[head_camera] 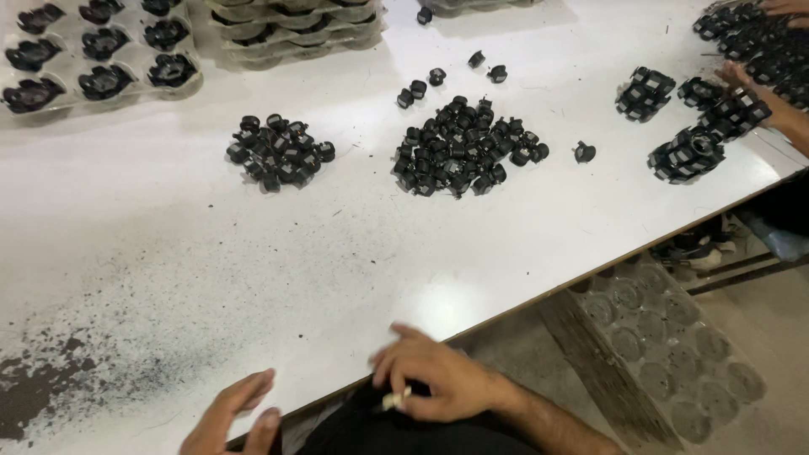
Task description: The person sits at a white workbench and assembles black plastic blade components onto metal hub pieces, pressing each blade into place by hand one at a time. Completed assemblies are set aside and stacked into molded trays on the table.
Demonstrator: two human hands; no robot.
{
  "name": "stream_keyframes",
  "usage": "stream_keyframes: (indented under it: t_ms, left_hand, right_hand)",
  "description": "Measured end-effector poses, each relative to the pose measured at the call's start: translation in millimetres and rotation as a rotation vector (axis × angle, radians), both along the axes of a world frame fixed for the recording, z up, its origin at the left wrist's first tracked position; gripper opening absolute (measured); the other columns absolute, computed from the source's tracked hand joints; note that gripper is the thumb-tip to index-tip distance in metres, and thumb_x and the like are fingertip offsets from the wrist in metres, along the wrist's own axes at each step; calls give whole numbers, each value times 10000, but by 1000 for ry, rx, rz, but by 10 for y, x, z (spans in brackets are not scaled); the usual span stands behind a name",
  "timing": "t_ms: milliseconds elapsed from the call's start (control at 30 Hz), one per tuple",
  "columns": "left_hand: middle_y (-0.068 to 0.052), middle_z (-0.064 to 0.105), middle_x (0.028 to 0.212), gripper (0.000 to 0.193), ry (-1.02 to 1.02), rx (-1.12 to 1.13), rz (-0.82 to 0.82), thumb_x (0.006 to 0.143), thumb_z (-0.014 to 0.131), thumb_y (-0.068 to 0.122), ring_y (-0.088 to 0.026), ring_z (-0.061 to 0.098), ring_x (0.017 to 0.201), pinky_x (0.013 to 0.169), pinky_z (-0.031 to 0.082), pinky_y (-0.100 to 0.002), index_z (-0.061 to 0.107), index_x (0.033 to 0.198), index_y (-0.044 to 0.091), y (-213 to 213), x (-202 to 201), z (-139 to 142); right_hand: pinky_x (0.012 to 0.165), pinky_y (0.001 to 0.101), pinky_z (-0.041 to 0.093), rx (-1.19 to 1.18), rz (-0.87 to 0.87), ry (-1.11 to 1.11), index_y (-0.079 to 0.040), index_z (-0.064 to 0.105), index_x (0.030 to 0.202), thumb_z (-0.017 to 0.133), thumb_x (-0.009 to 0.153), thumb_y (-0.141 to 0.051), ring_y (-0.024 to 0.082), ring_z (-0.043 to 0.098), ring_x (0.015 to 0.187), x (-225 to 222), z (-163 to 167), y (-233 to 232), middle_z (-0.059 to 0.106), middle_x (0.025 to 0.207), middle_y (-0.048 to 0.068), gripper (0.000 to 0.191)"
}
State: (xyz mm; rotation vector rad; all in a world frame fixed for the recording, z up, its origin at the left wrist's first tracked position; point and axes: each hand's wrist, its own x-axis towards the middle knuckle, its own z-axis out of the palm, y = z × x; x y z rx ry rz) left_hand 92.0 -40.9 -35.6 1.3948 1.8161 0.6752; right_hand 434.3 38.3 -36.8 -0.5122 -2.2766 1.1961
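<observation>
My left hand (232, 414) rests at the table's near edge, fingers spread, holding nothing. My right hand (438, 379) is just off the edge over dark cloth, fingers curled around a small pale piece (394, 398); the hand is blurred and the piece is mostly hidden. Farther out on the white table (168, 253) lie two heaps of small black parts, a smaller one (280, 153) at centre left and a larger one (463, 150) at centre. Both heaps are well beyond my hands.
Clear plastic trays (101, 50) with black parts sit at the far left, stacked trays (295, 29) behind. Another person's hand (758, 93) works among ring-shaped black assemblies (687, 154) at the right. A dimpled empty tray (666, 337) lies below the table. Dark dust (42, 379) marks the near left.
</observation>
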Motion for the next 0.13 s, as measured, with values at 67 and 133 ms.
stream_keyframes:
  t_ms: [67, 133]
  left_hand:
    - [-120, 742, 1259, 457, 129, 190, -117, 860, 715, 376, -275, 712, 1236, 1061, 544, -473, 685, 1268, 174, 90, 202, 201]
    - [-112, 766, 1217, 442, 188, 279, -155, 835, 741, 394, -270, 712, 1236, 1063, 543, -471, 725, 1227, 191, 94, 304, 383]
  right_hand:
    - [1338, 644, 209, -216, 25, 145, -180, 588, 979, 684, 993, -257, 278, 652, 1337, 12, -44, -29, 709, 1170, 46, 124]
    - [1330, 651, 244, -330, 55, 202, -182, 593, 990, 694, 992, -275, 286, 654, 1327, -23, -167, -205, 700, 1147, 45, 137]
